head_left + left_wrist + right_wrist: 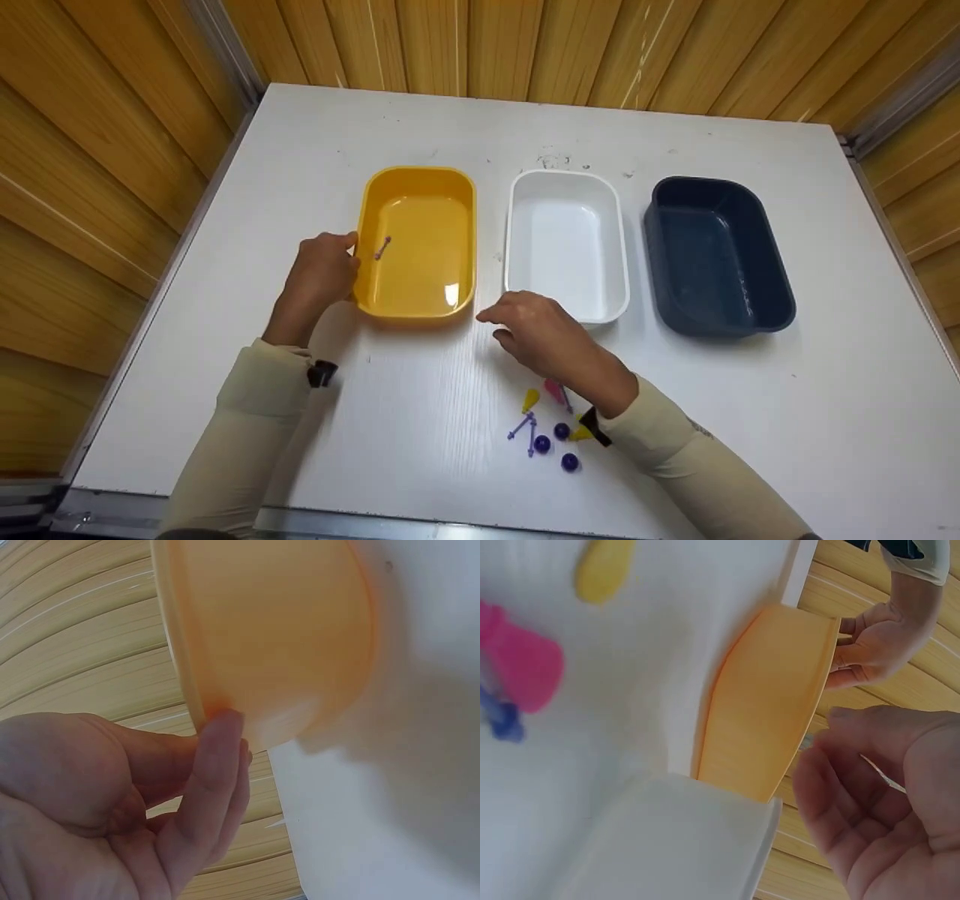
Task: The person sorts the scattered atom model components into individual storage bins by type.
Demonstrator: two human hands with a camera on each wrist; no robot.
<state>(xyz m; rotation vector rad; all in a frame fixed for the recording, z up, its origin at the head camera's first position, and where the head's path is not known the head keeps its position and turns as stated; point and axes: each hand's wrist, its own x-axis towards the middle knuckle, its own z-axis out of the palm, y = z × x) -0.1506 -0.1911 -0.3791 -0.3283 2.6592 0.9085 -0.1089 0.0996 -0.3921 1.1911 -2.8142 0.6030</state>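
Note:
My left hand (322, 270) pinches the left rim of the yellow bin (420, 309); in the left wrist view its fingertips (223, 727) lie against the outer wall. Inside that bin, toward its left side, lies a small purple rod with knobbed ends (382, 247). My right hand (544, 334) hovers between the yellow bin and the white bin (624, 281), overlapping the white one's near left corner. Its fingers are loosely bent, with no object visible in them. Nearer me lie purple rods (520, 426), dark purple balls (542, 444), a yellow piece (531, 400) and a pink piece (553, 390).
A dark blue bin (724, 330) stands to the right of the white bin. Another yellow piece (580, 433) lies partly under the right wrist in the head view. Wooden panels (502, 45) surround the white table (420, 450) at the back and sides.

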